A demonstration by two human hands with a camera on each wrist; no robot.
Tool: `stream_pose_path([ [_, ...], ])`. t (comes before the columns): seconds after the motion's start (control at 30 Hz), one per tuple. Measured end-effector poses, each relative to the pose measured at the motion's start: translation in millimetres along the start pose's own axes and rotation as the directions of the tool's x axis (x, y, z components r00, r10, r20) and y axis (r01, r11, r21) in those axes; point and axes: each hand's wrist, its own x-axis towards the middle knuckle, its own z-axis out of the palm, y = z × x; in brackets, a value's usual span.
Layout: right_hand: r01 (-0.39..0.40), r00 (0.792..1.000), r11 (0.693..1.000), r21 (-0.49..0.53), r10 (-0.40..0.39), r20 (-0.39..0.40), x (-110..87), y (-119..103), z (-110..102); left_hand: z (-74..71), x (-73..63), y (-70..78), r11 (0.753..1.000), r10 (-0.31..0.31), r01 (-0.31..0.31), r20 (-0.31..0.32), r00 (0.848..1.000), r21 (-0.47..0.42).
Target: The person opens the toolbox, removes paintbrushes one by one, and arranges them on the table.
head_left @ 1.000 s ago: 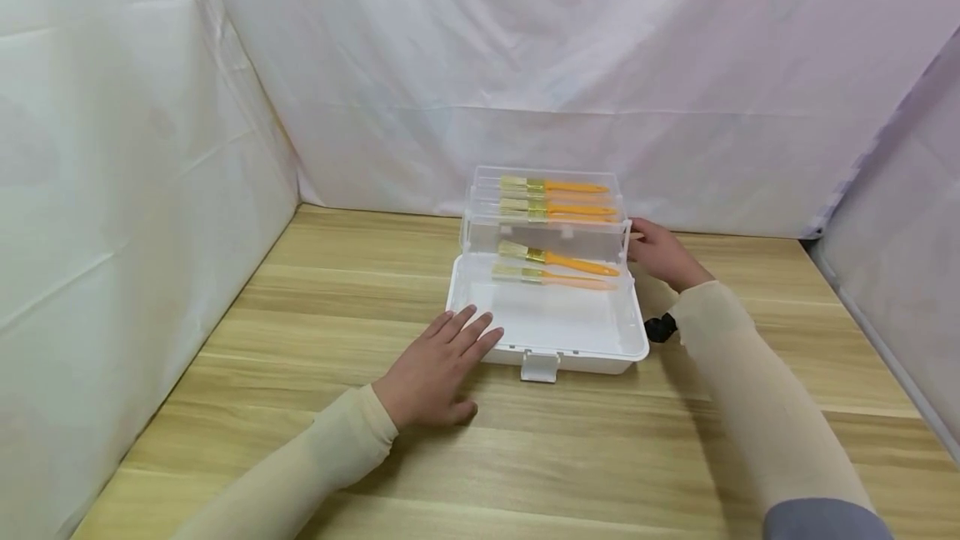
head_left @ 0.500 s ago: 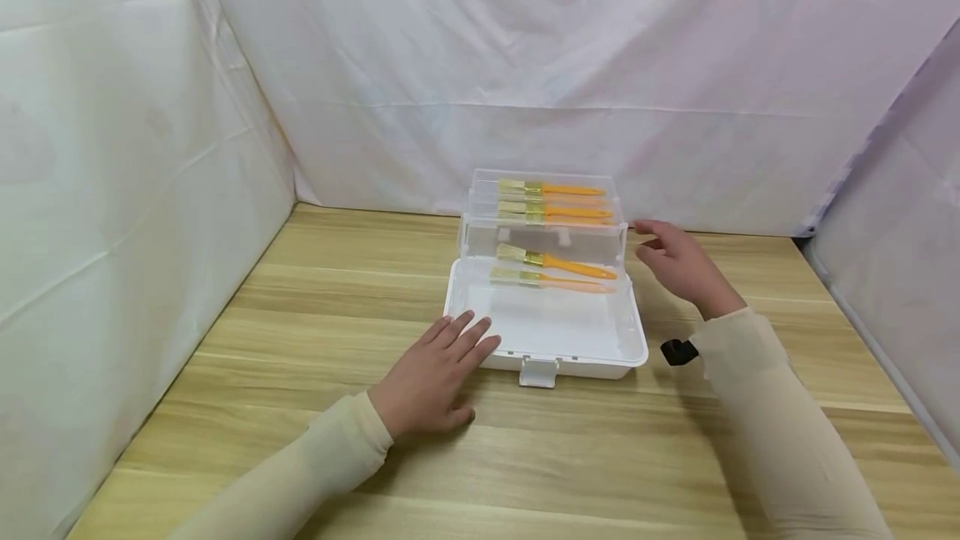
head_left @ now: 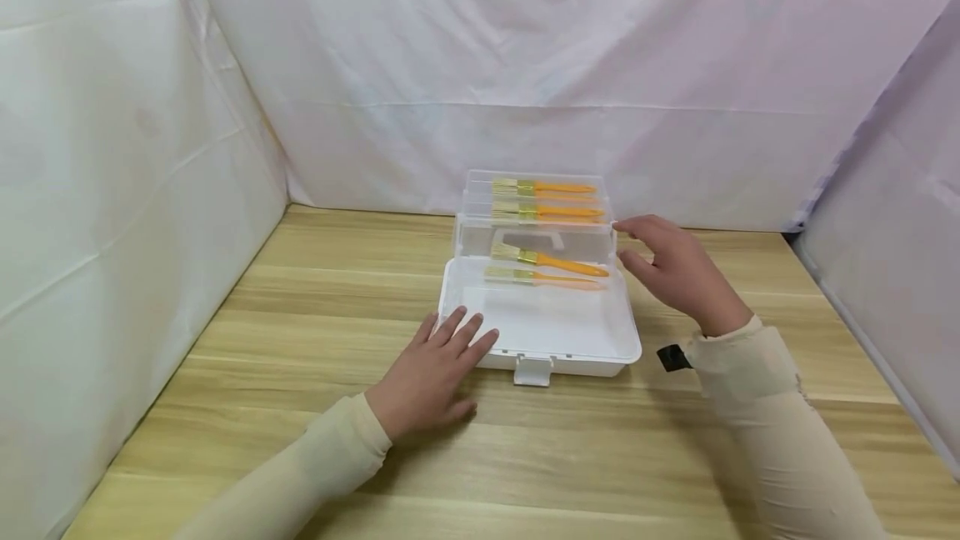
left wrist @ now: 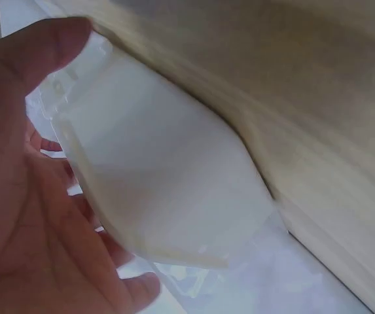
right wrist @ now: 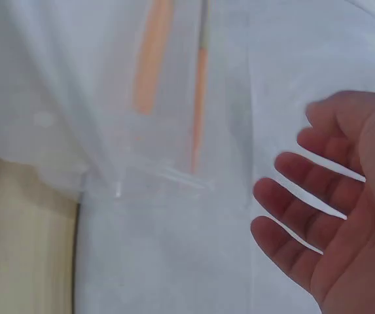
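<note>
A white plastic box (head_left: 551, 327) lies open on the table, with clear stepped trays (head_left: 472, 236) folded out at its back. Paintbrushes with orange handles and pale bristles lie in these trays: a top brush (head_left: 566, 187), a middle brush (head_left: 570, 212) and a lower brush (head_left: 573, 265). My left hand (head_left: 427, 377) rests at the box's front left corner, fingers spread across the rim. By the trays' right end is my right hand (head_left: 678, 273), fingers loosely bent and holding nothing; its fingertips are close to the tray edge, and I cannot tell if they touch.
The front latch (head_left: 533, 370) hangs down. A white handle shape (head_left: 557, 238) shows through the clear trays. Behind the box hangs a white cloth (head_left: 442, 90), with more cloth at the left and right. The wooden table (head_left: 330, 273) extends all round.
My right hand has drawn back from behind the trays' right side, then come in closer to their edge. The white handle shape shows more fully behind the trays. My left hand stays put.
</note>
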Motion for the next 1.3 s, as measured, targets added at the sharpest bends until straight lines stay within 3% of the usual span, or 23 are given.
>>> stream_pose_path([
  [0.1,0.013,0.998,1.0,-0.008,-0.012,0.056,3.0,-9,-5,-0.2,6.3,-1.3,0.999,0.027,-0.027,-0.019,0.999,-0.017],
  [0.23,-0.036,0.983,0.999,0.016,0.033,0.179,9.6,-21,-7,1.0,14.5,-4.8,0.996,0.088,-0.089,-0.027,0.996,-0.019],
  [0.4,-0.053,0.962,0.998,0.023,0.045,0.269,22.3,-29,5,3.4,18.5,-8.1,0.993,0.116,-0.116,-0.014,0.993,-0.021],
  [0.87,-0.098,0.956,0.994,0.052,0.079,0.281,42.7,-27,37,7.8,23.5,-9.5,0.987,0.128,-0.128,-0.005,0.992,-0.094],
  [1.3,-0.094,0.951,0.994,0.058,0.072,0.302,51.3,-28,52,6.9,23.2,-9.0,0.988,0.122,-0.122,0.003,0.992,-0.092],
])
